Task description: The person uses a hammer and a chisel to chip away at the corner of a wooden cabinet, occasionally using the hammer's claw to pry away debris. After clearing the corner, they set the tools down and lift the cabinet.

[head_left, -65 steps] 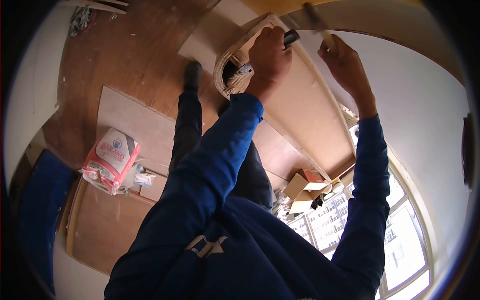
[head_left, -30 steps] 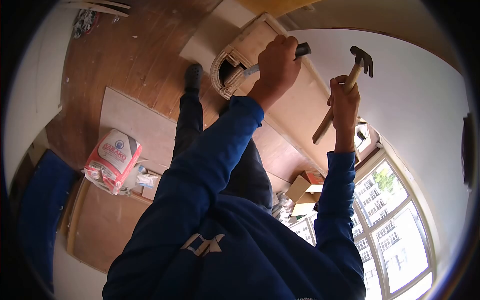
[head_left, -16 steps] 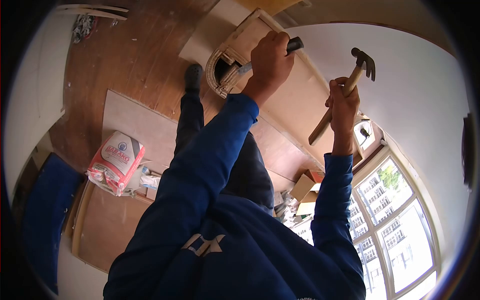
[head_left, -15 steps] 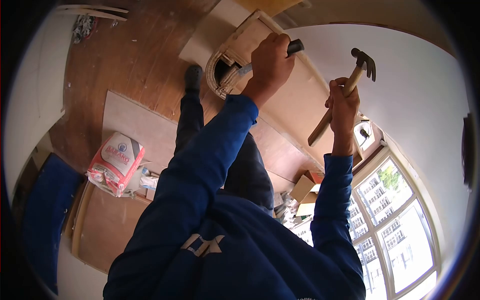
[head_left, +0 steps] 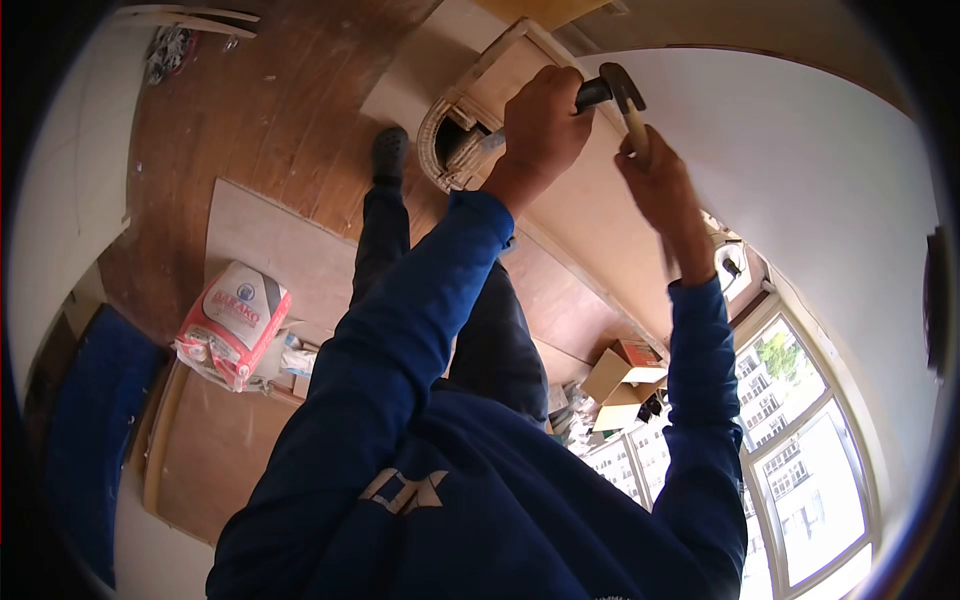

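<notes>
My left hand (head_left: 545, 125) is wrapped round a chisel (head_left: 593, 95); its dark handle end sticks out toward the right. The metal blade points down-left into a rough arched opening (head_left: 436, 150) in a wooden panel (head_left: 585, 205). With my right hand (head_left: 660, 185) I grip a claw hammer (head_left: 634, 122) by its wooden handle. The hammer head is right at the end of the chisel handle and appears to touch it. Fingers of my left hand hide the middle of the chisel.
A red and white bag (head_left: 235, 325) stands on the left beside a framed panel (head_left: 215, 455). My foot in a dark clog (head_left: 389, 155) rests on the wooden floor (head_left: 270, 130). An open cardboard box (head_left: 612, 380) sits near the window (head_left: 810, 490). A blue sheet-like thing (head_left: 90, 430) is at far left.
My right hand has swung the hammer leftward, bringing its head from well off to the right up to the chisel's handle end. My left hand and the chisel have hardly moved.
</notes>
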A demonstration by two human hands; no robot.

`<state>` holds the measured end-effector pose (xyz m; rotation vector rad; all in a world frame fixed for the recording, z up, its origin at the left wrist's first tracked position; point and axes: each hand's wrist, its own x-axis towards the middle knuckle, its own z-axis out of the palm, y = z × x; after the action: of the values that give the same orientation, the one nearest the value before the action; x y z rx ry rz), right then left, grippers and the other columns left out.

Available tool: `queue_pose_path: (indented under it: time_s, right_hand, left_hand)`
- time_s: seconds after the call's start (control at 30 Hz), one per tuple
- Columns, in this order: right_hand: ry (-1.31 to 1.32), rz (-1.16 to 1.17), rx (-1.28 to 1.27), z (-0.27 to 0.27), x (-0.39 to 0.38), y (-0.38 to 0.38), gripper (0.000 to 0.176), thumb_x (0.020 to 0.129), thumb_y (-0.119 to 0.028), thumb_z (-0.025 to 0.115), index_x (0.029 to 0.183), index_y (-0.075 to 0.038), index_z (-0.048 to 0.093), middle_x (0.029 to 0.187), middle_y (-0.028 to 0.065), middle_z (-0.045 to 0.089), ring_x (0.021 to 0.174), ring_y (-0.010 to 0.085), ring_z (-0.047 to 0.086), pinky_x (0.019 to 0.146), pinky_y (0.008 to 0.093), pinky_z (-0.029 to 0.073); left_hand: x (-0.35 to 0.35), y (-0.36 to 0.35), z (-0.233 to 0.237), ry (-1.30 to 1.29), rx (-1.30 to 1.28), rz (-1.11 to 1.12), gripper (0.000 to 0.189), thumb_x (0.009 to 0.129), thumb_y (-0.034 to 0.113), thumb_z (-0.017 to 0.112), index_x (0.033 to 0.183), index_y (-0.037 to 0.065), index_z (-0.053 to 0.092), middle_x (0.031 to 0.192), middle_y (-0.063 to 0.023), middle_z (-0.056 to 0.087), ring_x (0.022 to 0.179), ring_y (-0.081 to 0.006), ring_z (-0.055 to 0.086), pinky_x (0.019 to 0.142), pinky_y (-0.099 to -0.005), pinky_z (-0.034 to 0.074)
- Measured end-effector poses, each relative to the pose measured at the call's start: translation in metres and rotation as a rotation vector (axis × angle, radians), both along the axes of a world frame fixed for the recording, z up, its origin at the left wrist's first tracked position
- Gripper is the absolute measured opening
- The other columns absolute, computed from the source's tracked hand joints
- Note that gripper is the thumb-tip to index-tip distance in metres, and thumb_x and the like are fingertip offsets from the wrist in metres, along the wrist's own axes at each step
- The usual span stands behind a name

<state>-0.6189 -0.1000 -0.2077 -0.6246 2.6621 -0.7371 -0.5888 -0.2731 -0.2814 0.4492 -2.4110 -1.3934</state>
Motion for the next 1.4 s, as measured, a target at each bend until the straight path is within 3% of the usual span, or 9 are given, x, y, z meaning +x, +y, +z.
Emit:
queue_pose_path:
  time_s: [0.3,0.37,0.43,0.67,0.77,0.8,1.07,1.2,1.4]
  right_hand:
    - [-0.207,-0.674,-0.627,-0.002,-0.028,0.005,0.018,0.098,-0.019,0.071,0.106,-0.005,0.062,0.073,-0.0032,0.056,0.057,0.0043,0.052,0.050,0.0228,0.043]
    - [0.308,0.209,-0.026,-0.028,-0.011,0.013,0.019,0.097,-0.017,0.071,0.110,-0.006,0.061,0.080,0.0187,0.067,0.065,0.0411,0.065,0.059,0.0462,0.052]
    - [-0.127,0.054,0.083,0.012,-0.018,0.008,0.023,0.095,-0.019,0.071,0.112,-0.006,0.061,0.091,0.0269,0.067,0.080,0.0530,0.063,0.068,0.0543,0.051]
    - [-0.160,-0.640,-0.351,0.020,-0.040,0.003,0.018,0.097,-0.020,0.071,0.099,-0.005,0.063,0.069,-0.0015,0.057,0.053,0.0059,0.053,0.049,0.0244,0.046]
    - [0.349,0.238,-0.014,-0.019,-0.006,0.008,0.016,0.092,-0.016,0.073,0.103,-0.009,0.063,0.079,0.0143,0.066,0.067,0.0366,0.065,0.064,0.0406,0.054]
    - [-0.103,0.024,0.070,0.000,-0.001,0.002,0.020,0.091,-0.017,0.074,0.105,-0.008,0.063,0.090,0.0212,0.067,0.084,0.0479,0.064,0.074,0.0479,0.053]
    - [-0.212,-0.672,-0.338,0.028,-0.045,0.003,0.018,0.092,-0.013,0.072,0.104,-0.003,0.064,0.076,0.0038,0.068,0.060,0.0177,0.061,0.059,0.0348,0.052]
    - [0.178,0.155,-0.016,-0.017,0.000,0.003,0.017,0.092,-0.011,0.069,0.106,-0.002,0.063,0.079,0.0181,0.068,0.068,0.0401,0.067,0.064,0.0436,0.054]
    - [-0.201,-0.367,-0.098,0.028,-0.036,-0.006,0.018,0.095,-0.016,0.069,0.105,-0.004,0.063,0.077,0.0207,0.065,0.068,0.0440,0.065,0.065,0.0446,0.053]
  left_hand:
    - [-0.002,0.001,-0.002,-0.004,-0.013,0.034,0.018,0.081,0.013,0.076,0.082,0.007,0.060,0.084,-0.0133,0.064,0.080,-0.0391,0.065,0.067,-0.0505,0.052]
    - [0.002,0.001,-0.002,-0.028,-0.005,0.025,0.017,0.081,0.014,0.076,0.083,0.007,0.060,0.084,-0.0133,0.064,0.080,-0.0391,0.065,0.067,-0.0504,0.052]
    - [0.002,0.000,-0.004,-0.060,-0.003,0.021,0.016,0.081,0.014,0.076,0.083,0.007,0.061,0.085,-0.0132,0.064,0.080,-0.0392,0.065,0.067,-0.0504,0.052]
    - [0.000,-0.001,-0.003,-0.070,-0.026,0.042,0.015,0.082,0.015,0.074,0.084,0.008,0.061,0.088,-0.0134,0.066,0.082,-0.0396,0.066,0.069,-0.0513,0.053]
    - [0.001,-0.001,0.002,-0.102,-0.034,0.048,0.015,0.082,0.015,0.074,0.084,0.008,0.061,0.087,-0.0132,0.065,0.083,-0.0397,0.066,0.069,-0.0512,0.053]
    - [0.001,-0.001,0.002,-0.140,-0.031,0.053,0.015,0.082,0.015,0.074,0.084,0.008,0.061,0.087,-0.0131,0.065,0.083,-0.0398,0.066,0.069,-0.0510,0.053]
    - [0.002,0.001,-0.007,-0.080,-0.061,0.051,0.016,0.082,0.015,0.074,0.083,0.008,0.060,0.086,-0.0133,0.064,0.082,-0.0395,0.065,0.068,-0.0505,0.052]
    - [0.001,0.000,-0.006,-0.085,-0.059,0.035,0.018,0.082,0.014,0.075,0.081,0.007,0.059,0.084,-0.0130,0.063,0.080,-0.0393,0.064,0.067,-0.0497,0.051]
    - [0.001,-0.001,-0.006,-0.062,-0.039,0.055,0.018,0.081,0.014,0.075,0.081,0.007,0.057,0.082,-0.0127,0.062,0.079,-0.0398,0.063,0.066,-0.0505,0.051]
